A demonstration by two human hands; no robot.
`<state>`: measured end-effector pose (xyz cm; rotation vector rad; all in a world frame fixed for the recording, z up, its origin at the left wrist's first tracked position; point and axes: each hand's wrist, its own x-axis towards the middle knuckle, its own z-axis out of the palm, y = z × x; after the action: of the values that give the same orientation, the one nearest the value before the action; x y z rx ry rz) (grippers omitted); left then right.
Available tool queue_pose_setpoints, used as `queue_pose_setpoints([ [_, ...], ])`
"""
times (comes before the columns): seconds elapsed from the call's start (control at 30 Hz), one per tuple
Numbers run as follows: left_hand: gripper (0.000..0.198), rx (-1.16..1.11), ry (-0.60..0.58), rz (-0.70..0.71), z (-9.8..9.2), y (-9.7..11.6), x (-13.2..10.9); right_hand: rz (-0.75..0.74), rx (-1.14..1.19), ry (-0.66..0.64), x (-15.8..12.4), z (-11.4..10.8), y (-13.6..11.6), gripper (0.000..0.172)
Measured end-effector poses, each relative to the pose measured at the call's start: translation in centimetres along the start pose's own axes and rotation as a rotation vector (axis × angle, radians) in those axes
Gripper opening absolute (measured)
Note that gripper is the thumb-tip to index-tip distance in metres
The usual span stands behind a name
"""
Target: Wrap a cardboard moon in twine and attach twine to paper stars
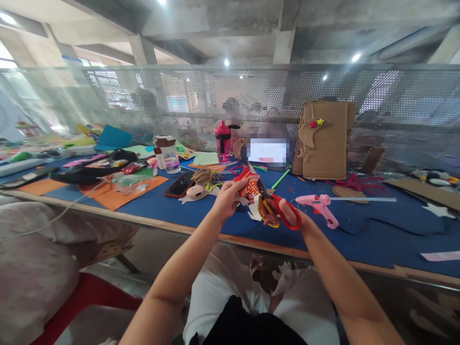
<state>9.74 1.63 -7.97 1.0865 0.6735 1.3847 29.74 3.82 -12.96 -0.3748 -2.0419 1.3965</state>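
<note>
holding up a small piece of red and gold patterned paper (pixel 248 184), the left hand (pixel 226 199) is shut tight on it. the paper sits in the air above the tabletop, between the two hands. the right hand (pixel 289 214) is clamped on a pair of scissors with red and yellow loop handles (pixel 272 203). the dark metal blades point up and to the left, right by the edge of the paper, but i cannot tell if they are biting it. small white paper scraps (pixel 254 212) lie just under the hands.

the blue tabletop (pixel 377 242) runs out in front of both hands. past the left hand are a bundle of brown twine (pixel 203 176) and a black phone in a red case (pixel 178 184). farther out from that hand stand a pink plastic water bottle (pixel 223 141) and a clear jar with a brown lid (pixel 167 154), and a big orange paper sheet (pixel 129 191) lies off to the left.

to the right of the right hand lies a pink glue gun (pixel 318 206). past it, a tall brown cardboard panel with a red flower and a yellow flower (pixel 325 141) stands up. a round brown cardboard disc (pixel 350 194) lies near the glue gun.
</note>
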Motion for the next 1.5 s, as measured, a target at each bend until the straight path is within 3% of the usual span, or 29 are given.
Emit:
queue_pose_setpoints([
  [0.33, 0.039, 0.034, 0.073, 0.107, -0.1, 0.2, 0.3, -0.010, -0.030, -0.082, -0.3, 0.0, -0.9, 0.071],
  [0.5, 0.036, -0.031, 0.076, 0.026, -0.2, 0.4, 0.3, -0.004, -0.092, 0.052, 0.0, 0.1, -1.3, 0.051],
  [0.63, 0.029, -0.046, 0.126, 0.014, 0.2, 0.3, 0.1, 0.021, -0.137, 0.082, 0.2, 0.4, -2.0, 0.044],
  [0.87, 0.029, -0.032, 0.159, 0.051, 0.5, 0.1, 0.0, 0.018, -0.127, 0.044, 0.4, 1.6, -1.9, 0.059],
  [1.03, 0.030, -0.051, 0.164, 0.067, 0.8, -0.2, 0.1, 0.074, -0.125, 0.089, 0.9, 2.1, -1.4, 0.073],
  [1.5, 0.033, -0.031, 0.154, 0.099, 0.8, -0.7, 0.7, 0.100, -0.086, 0.135, 1.2, 2.0, -0.7, 0.070],
])
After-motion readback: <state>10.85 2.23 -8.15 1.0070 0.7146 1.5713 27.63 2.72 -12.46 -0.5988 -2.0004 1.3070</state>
